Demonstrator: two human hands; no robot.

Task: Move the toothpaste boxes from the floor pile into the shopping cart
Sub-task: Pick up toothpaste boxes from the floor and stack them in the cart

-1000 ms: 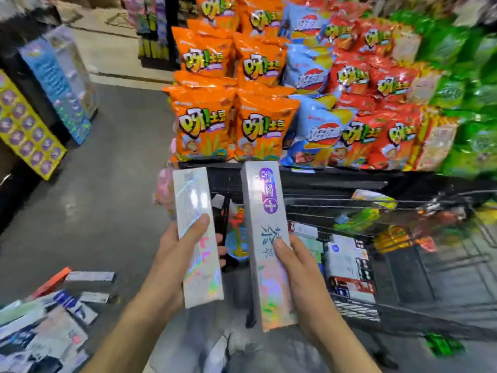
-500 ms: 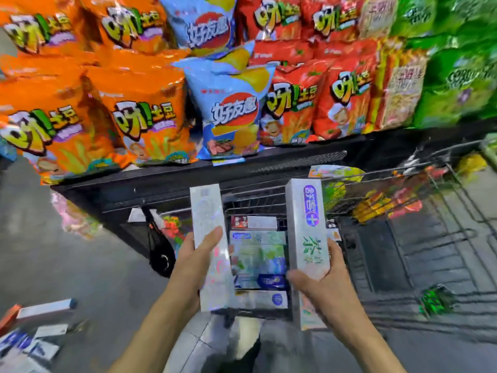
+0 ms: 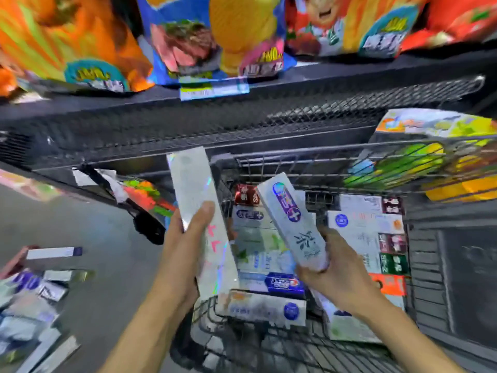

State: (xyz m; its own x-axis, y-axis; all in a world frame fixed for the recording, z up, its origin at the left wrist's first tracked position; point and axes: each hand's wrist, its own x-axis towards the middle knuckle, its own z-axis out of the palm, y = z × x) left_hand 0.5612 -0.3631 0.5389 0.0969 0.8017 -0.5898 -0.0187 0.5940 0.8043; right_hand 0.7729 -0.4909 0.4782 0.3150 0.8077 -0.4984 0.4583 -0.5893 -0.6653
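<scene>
Grey shop floor [image 3: 88, 219] runs under us, and nearest on our left the pile of toothpaste boxes [image 3: 32, 297] waits there, plenty left to carry. Our left hand [image 3: 183, 254] grips a silver holographic toothpaste box [image 3: 199, 211] upright, thumb across its face and fingers [image 3: 231, 235] curled behind it, at the left edge of the shopping cart [image 3: 269, 160]. Our right hand [image 3: 341, 267] pinches the lower end of the purple-logo toothpaste box [image 3: 293, 219], thumb and fingers wrapped round it. Over the last second we have closed on the cart: both boxes, which were held upright short of it, now hang over the basket, and the right one has tipped over to lean left. We judge that as the start of laying it down among the toothpaste boxes already in the cart [image 3: 269, 257], which lie flat in rows. So this pair is nearly delivered; release looks next, right box first. Beyond the cart stands the black mesh shelf [image 3: 242, 114], with snack bags [image 3: 215, 39] above it.
</scene>
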